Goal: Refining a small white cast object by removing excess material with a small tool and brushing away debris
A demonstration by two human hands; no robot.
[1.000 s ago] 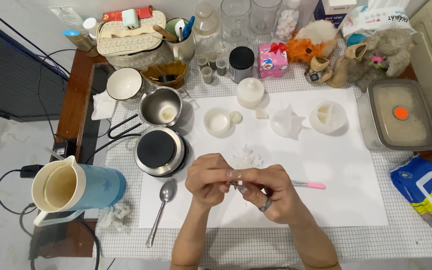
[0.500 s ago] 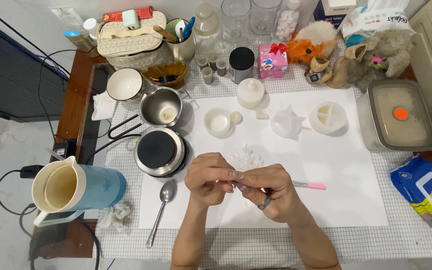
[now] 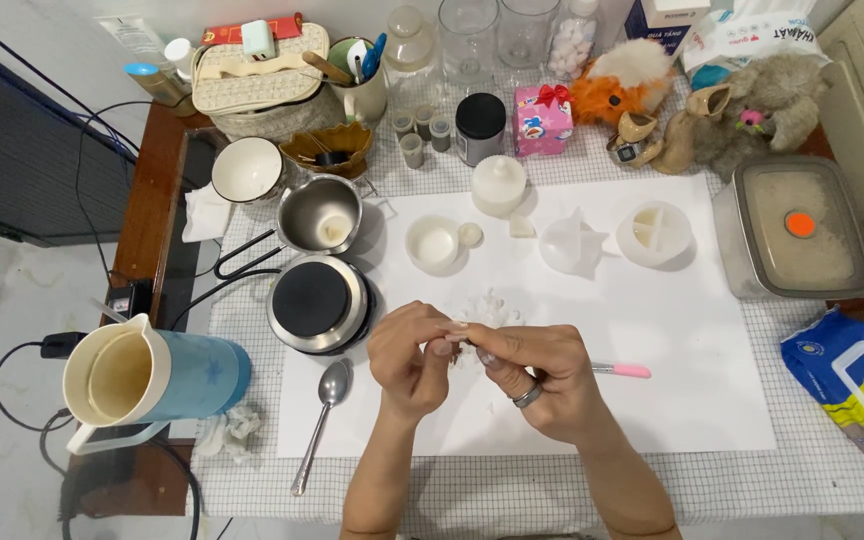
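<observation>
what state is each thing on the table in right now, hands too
left hand: pinching something small, hidden
right hand: fingertips meeting the left hand's
blue kettle: open, liquid inside
steel pot: uncovered
hot plate: nothing on it
spoon: lying flat
plastic container: lidded

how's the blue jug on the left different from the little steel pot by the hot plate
The blue jug has a blue outer wall, a cream inside and a white handle; the steel pot is bare shiny metal all over. The jug lies tipped towards the camera at the table's left edge; the pot stands upright just behind the round black hot plate. The jug looks clearly bigger than the pot. Both are open-topped, with no lid on.
</observation>
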